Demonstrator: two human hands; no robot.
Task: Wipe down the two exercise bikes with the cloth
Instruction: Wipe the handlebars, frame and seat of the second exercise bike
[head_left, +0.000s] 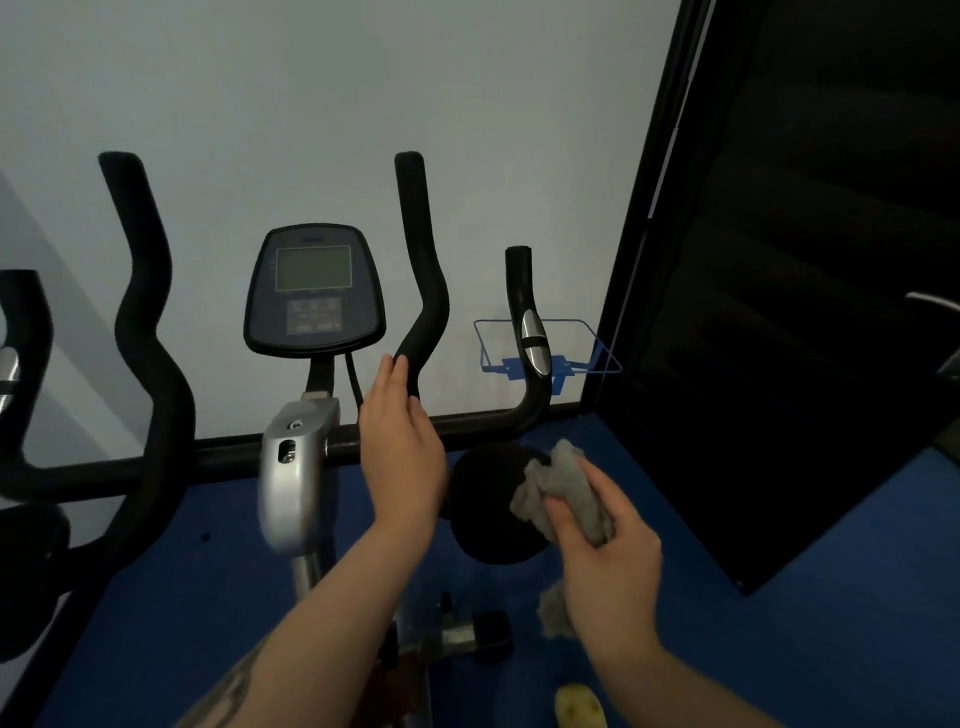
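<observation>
Cloth (563, 488) bunched in right hand (605, 566), left hand (400, 441) touching handlebar (421, 291)

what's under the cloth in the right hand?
The grey cloth, gripped by the right hand, overlaps a round black padded part of the bike. The part's right portion is covered; whether cloth touches it is unclear.

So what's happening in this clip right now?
A person stands at an exercise bike facing a pale wall. The right hand grips a crumpled grey cloth, held off the bike beside a black round part. The left hand, fingers straight, touches the lower bend of the black handlebar right of the console.
</observation>
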